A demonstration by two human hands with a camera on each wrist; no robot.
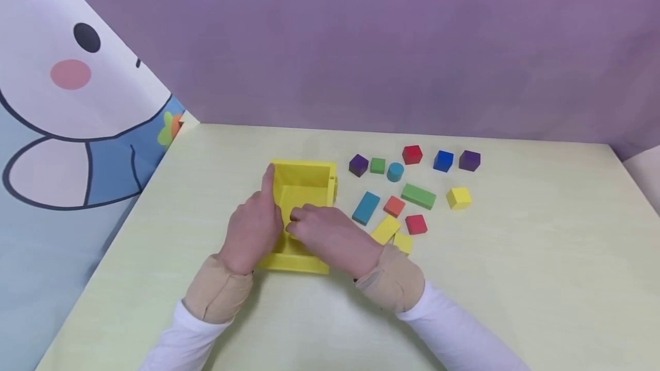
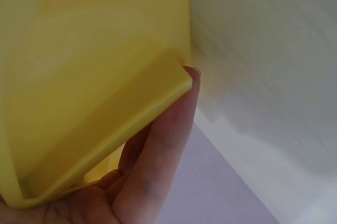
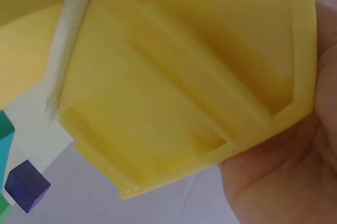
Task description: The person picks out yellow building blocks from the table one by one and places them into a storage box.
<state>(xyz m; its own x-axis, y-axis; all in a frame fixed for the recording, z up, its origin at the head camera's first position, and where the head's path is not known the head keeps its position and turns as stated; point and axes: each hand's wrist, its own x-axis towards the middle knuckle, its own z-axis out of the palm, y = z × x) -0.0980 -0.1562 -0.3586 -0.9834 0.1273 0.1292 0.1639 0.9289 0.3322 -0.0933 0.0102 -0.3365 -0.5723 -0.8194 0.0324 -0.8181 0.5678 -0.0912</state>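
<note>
The box point(image 1: 299, 264), yellow and open-topped, sat on the pale table point(image 1: 541, 233) before the person, left of a spread of blocks. The left hand point(image 1: 252, 225) lay at its left wall, the index finger stretched straight along the rim to the far corner; other fingers bent in behind the rim in the left wrist view, so that grip was closed on the box. The right hand point(image 1: 335, 233) reached over the right wall, its fingers curled above the inside; the tips were hidden, and it could not be told whether they were apart, together or clamped on anything. Nearest that wrist lay a yellow slab point(image 1: 385, 229) and a smaller yellow block point(image 1: 403, 242), partly hidden by the wrist. Beyond them were a teal slab point(image 1: 366, 208), an orange block point(image 1: 394, 206), a red block point(image 1: 416, 224) and a green bar point(image 1: 419, 196), with a yellow cube point(image 1: 459, 198) farther right. Along the back, from left to right, stood a purple cube point(image 1: 358, 165), a green block point(image 1: 378, 165), a teal cylinder point(image 1: 395, 172), a red cube point(image 1: 412, 154), a blue cube point(image 1: 443, 161) and another purple cube point(image 1: 470, 160).
</note>
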